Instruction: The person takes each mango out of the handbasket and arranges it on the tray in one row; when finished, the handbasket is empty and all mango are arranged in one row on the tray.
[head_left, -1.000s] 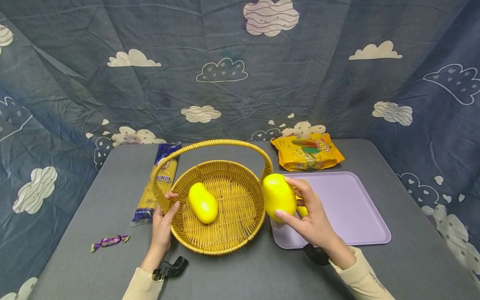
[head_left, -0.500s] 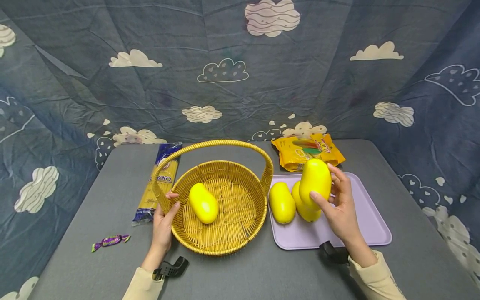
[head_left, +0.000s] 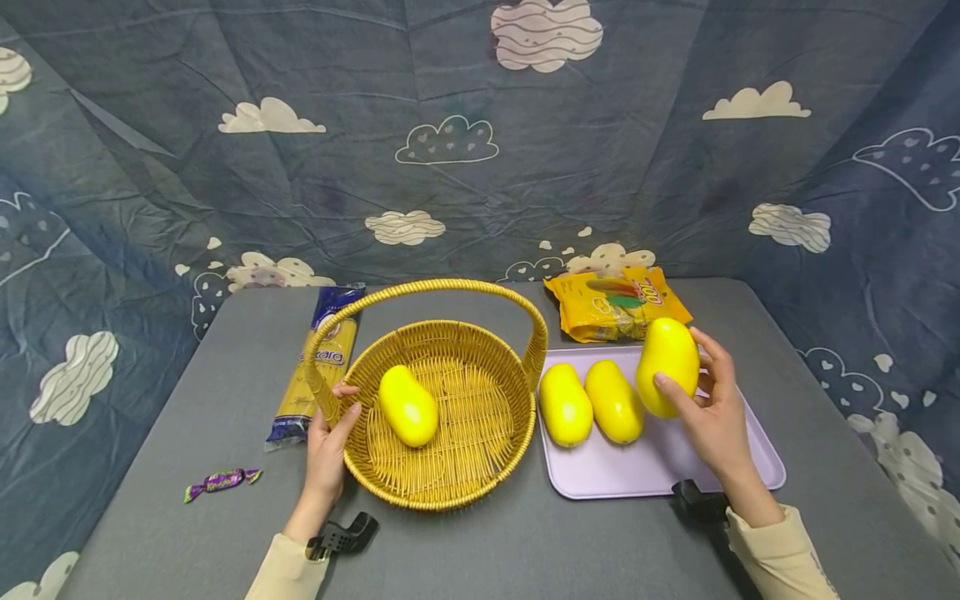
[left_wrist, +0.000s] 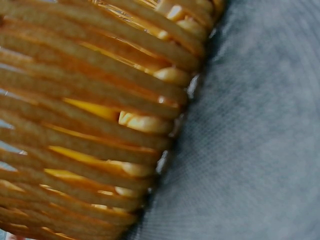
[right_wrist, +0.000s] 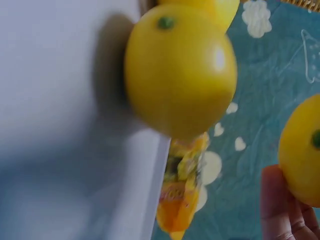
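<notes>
Plainly, yellow fruit (head_left: 669, 358) sits in right grip (head_left: 717, 421).

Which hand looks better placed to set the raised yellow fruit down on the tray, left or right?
Probably the right hand: it already holds the fruit above the tray. The left hand grips the far side of the basket, which stands between it and the tray.

One fruit (head_left: 408, 407) lies in the basket (head_left: 472, 425), two on the tray (head_left: 600, 482) to its right.
</notes>
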